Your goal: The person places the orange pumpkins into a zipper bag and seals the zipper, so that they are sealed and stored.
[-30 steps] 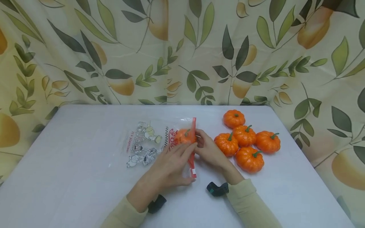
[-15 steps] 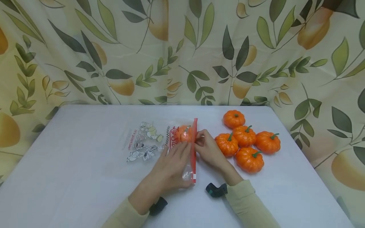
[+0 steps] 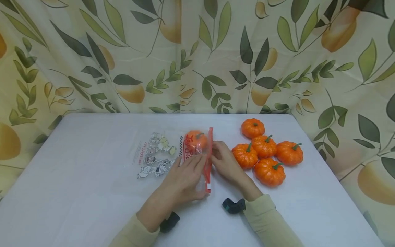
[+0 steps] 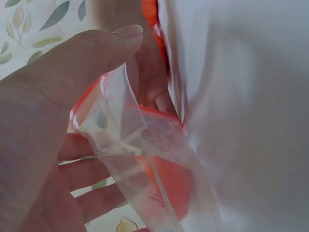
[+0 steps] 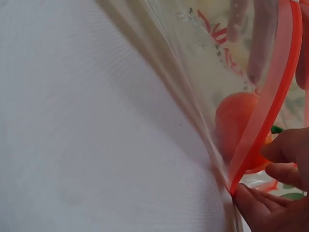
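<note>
A clear zip bag (image 3: 166,161) with a red zip strip and printed cartoon figures lies on the table, its mouth facing right. Inside, close to the mouth, sits a small orange toy pumpkin (image 3: 197,139), also seen in the right wrist view as a pumpkin (image 5: 236,121) behind the plastic. My left hand (image 3: 183,180) lies over the near part of the bag and holds its mouth between thumb and fingers. At the zip strip, the curled fingers of my right hand (image 3: 226,161) pinch the lip, with some fingertips beside the pumpkin. Plastic partly blurs the contact.
To the right of the bag is a cluster of orange pumpkins (image 3: 264,146) with green stems. A white cloth covers the table (image 3: 77,178). Behind it hangs a leaf-patterned curtain (image 3: 123,68). Dark wrist cameras (image 3: 233,206) are worn near both sleeves.
The pumpkin in the bag has shifted a little left and away from me, deeper past the zip strip. My hands have stayed nearly in place, and the bag's mouth has flexed slightly.
</note>
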The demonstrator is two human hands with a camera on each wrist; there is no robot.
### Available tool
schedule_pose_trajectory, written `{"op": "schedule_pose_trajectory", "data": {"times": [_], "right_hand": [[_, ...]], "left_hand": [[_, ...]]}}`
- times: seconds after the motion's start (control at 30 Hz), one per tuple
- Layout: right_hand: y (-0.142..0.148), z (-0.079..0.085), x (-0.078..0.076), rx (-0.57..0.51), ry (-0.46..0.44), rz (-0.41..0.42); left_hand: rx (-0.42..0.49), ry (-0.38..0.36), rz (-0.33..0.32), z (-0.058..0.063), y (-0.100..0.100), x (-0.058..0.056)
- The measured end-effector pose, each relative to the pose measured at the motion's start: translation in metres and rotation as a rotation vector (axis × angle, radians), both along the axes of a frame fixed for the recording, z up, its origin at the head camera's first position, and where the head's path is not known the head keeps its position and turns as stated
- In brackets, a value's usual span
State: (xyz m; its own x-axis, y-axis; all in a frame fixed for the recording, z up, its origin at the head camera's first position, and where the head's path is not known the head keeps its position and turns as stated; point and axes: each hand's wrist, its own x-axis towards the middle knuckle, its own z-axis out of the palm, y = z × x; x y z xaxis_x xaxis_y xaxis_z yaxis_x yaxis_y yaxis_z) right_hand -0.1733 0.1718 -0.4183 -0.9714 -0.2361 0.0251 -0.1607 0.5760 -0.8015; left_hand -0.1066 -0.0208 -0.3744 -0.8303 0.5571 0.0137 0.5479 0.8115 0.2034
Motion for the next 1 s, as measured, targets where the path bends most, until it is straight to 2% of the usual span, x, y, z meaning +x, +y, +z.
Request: {"op": "schedule_pose_trajectory", "data": {"times": [0.13, 0.27, 0.43, 0.6, 0.8, 1.0], "right_hand": [[0.002, 0.002, 0.0, -0.008, -0.037, 0.003], [0.003, 0.002, -0.001, 0.032, -0.013, 0.056], [0.006, 0.007, -0.001, 0.088, -0.003, 0.065], [0.011, 0.028, 0.004, 0.142, 0.027, 0.049], [0.024, 0.061, 0.011, 0.303, 0.12, -0.048], [0.044, 0.072, 0.013, 0.399, 0.064, -0.059]], "left_hand": [[0.0, -0.013, -0.005, 0.001, 0.001, -0.001], [-0.004, -0.023, -0.004, 0.002, 0.001, -0.001], [0.0, -0.03, -0.005, 0.001, 0.0, -0.001], [-0.004, -0.004, -0.01, -0.001, -0.001, 0.0], [-0.008, -0.001, -0.007, 0.0, -0.001, 0.001], [0.006, -0.01, 0.002, -0.002, 0.001, 0.002]]}}
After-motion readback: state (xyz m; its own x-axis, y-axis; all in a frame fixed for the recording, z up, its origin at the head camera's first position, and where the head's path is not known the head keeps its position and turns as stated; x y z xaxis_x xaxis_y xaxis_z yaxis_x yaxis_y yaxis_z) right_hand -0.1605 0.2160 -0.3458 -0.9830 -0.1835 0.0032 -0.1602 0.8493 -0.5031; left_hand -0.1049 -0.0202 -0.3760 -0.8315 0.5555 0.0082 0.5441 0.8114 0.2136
